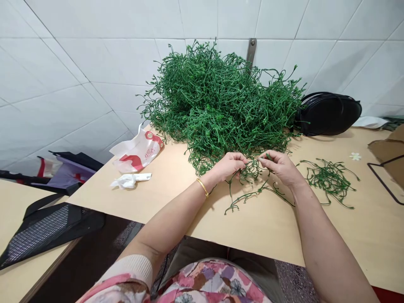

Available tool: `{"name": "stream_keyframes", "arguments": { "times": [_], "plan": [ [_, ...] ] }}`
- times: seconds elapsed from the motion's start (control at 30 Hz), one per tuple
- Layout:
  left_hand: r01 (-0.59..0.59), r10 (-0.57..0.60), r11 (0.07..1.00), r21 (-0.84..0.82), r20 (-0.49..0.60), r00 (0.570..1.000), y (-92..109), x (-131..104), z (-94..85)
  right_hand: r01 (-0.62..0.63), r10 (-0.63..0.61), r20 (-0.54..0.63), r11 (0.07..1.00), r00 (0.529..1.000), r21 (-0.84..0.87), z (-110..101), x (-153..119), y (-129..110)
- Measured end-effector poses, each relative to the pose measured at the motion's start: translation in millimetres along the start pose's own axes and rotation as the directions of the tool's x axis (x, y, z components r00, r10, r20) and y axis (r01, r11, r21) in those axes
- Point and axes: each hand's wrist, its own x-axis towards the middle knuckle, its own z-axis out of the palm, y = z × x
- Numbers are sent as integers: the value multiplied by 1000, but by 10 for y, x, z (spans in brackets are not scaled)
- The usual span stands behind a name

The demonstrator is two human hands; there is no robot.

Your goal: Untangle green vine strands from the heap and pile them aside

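Observation:
A large heap of tangled green plastic stems (217, 97) lies on the light wooden table (315, 227) against the wall. At its front edge my left hand (232, 165), with a gold bangle on the wrist, pinches a green stem. My right hand (278, 165) is just to the right, thumb and finger closed on a green stem too. Between and below both hands hang loose branched stems (249, 195), partly resting on the tabletop. Right of my right hand lies a small separate pile of green stems (331, 181).
A black bag (328, 113) stands by the wall at right, near a small white flower piece (355, 156) and a brown cardboard piece (389, 151). On the left lie a red-and-white plastic bag (139, 151) and a crumpled white tissue (128, 181). A black mesh bag (47, 229) lies farther left.

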Motion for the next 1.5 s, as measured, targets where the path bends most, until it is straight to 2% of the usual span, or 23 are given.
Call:
{"name": "stream_keyframes", "arguments": {
  "times": [0.17,0.3,0.43,0.53,0.63,0.77,0.83,0.9,0.97,1.0,1.03,1.1,1.23,1.33,1.5],
  "plan": [
    [15,-11,997,70,-54,998,-11,-6,40,-12,5,-64,994,998,-109,31,13,11],
    [-76,72,991,110,44,996,-23,-5,48,-35,25,-86,992,996,-122,83,-3,-14],
    [-111,112,986,121,-1,994,-55,23,16,-35,29,-33,974,999,-222,62,-22,-39],
    [-143,147,986,86,-44,988,-67,46,-4,0,8,37,973,999,-230,22,-22,-26],
    [-155,157,987,38,-56,986,-52,45,9,21,-11,42,964,999,-266,24,-14,-11],
    [-152,153,988,-23,15,988,6,8,54,22,-55,-90,945,994,-327,65,-2,-22],
    [-110,113,992,-59,48,992,36,-15,61,26,-90,-181,943,979,-330,37,15,-6],
    [-45,55,993,-108,90,994,56,-31,50,5,-99,-336,963,937,-269,-44,43,45],
    [0,22,983,-182,116,993,61,-30,29,-3,-51,-493,994,869,-107,-143,75,112],
    [12,15,975,-224,116,993,59,-22,20,7,-9,-531,1000,847,-5,-177,89,141],
    [19,9,964,-265,106,994,53,-10,12,19,32,-526,996,850,91,-192,100,160],
    [36,-8,943,-332,86,996,37,18,7,22,81,-429,973,900,230,-152,110,163],
    [93,-48,922,-376,126,991,23,31,13,23,46,-204,946,978,323,70,84,79],
    [96,-52,926,-366,127,991,30,8,12,-20,51,-85,943,995,332,154,47,33],
    [61,-34,954,-292,95,995,18,12,-14,-47,48,3,959,999,280,98,-9,8]
  ]
}}
